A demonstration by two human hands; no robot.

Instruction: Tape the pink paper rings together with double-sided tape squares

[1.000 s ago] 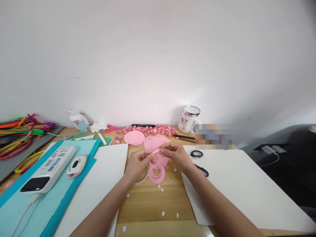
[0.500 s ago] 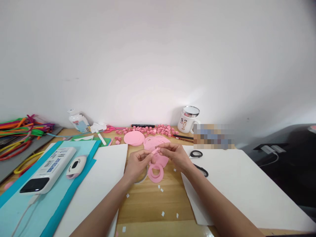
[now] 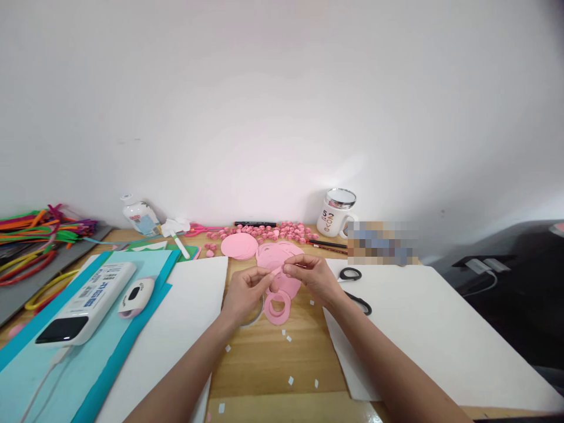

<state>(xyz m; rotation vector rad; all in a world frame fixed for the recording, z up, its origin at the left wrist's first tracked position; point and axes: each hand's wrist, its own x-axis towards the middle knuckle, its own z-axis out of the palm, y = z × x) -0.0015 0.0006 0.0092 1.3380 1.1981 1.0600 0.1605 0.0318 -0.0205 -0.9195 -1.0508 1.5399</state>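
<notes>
Both my hands meet over the middle of the wooden desk [image 3: 264,364]. My left hand [image 3: 247,292] and my right hand [image 3: 308,275] each pinch one end of a narrow pink paper strip [image 3: 277,271], fingertips close together. Just below them lies a pink paper ring [image 3: 277,309] flat on the desk, and part of a tape roll [image 3: 255,317] shows under my left hand. Behind the hands are pink paper discs [image 3: 239,246] and cut-out pink pieces [image 3: 273,255].
White sheets lie at left [image 3: 185,317] and right [image 3: 423,335], black scissors [image 3: 355,288] on the right one. Blue paper [image 3: 53,364] carries a power bank [image 3: 83,302] and small white device [image 3: 136,295]. Pipe cleaners [image 3: 35,235], a bottle [image 3: 140,216], small pink rolled pieces [image 3: 282,230] and a mug [image 3: 335,212] stand at the back.
Hardly anything has moved; my fingers shift slightly on the pink strip, and the hands stay in the same spot.
</notes>
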